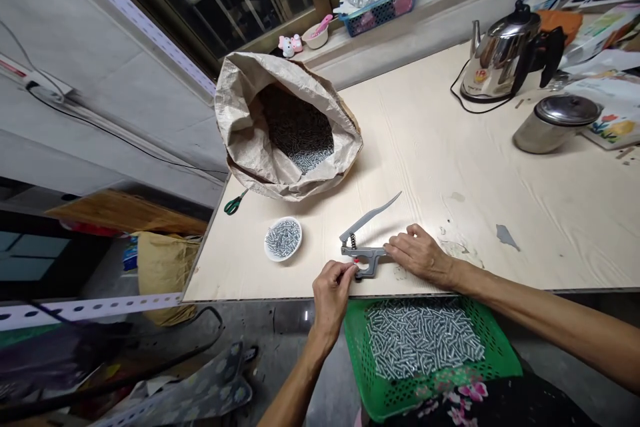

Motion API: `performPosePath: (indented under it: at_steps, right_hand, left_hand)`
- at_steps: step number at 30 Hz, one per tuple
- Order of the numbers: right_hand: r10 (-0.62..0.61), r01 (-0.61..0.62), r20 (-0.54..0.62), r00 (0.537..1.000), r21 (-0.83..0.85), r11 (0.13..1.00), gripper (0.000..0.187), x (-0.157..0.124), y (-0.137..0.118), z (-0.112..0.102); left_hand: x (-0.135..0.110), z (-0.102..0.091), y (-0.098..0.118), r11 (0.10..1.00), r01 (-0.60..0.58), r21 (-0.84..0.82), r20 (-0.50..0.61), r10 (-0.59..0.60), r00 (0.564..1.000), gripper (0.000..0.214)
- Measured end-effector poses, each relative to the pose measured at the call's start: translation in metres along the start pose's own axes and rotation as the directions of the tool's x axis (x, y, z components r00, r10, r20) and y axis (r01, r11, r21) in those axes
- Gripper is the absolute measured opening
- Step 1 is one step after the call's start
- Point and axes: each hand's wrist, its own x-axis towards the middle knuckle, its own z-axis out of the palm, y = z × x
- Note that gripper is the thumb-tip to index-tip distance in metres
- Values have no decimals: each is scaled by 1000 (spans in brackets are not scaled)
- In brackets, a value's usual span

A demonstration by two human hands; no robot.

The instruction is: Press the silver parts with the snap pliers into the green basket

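Near the table's front edge stands a grey hand press tool (pixel 369 251) with a coil spring, a red spot near its jaw and its long lever raised. My right hand (pixel 420 257) is closed on the tool's lower handle end. At the jaw, the thumb and fingers of my left hand (pixel 331 288) are pinched together; what lies between them is too small to make out. To the left is a white bowl (pixel 269 251) of small silver metal pieces. Just below the table edge, a green basket (pixel 503 357) holds many similar cylindrical pieces.
A large open sack (pixel 237 103) of metal pieces stands behind the bowl, with green-handled scissors (pixel 233 204) beside it. A kettle (pixel 500 57) and a lidded metal canister (pixel 547 127) are at the back right. A grey flake (pixel 507 236) lies on the tabletop (pixel 425 167).
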Motion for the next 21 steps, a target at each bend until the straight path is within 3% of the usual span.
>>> performPosePath:
  at_steps: [7, 12, 17, 21]
  right_hand:
    - [-20, 20, -21, 1000, -9, 1000, 21, 0, 0, 2]
    - [16, -16, 19, 1000, -6, 1000, 22, -2, -1, 8]
    - [64, -69, 97, 993, 56, 996, 24, -3, -2, 11]
    - [80, -90, 161, 984, 57, 994, 28, -2, -3, 11]
  left_hand:
    - [2, 5, -2, 1000, 23, 19, 48, -23, 999, 20]
    - [8, 4, -1, 989, 150, -20, 121, -146, 982, 24]
    - [16, -1, -4, 950, 311, 23, 244, -307, 920, 30]
    - [25, -5, -9, 912, 401, 85, 376, -402, 835, 36]
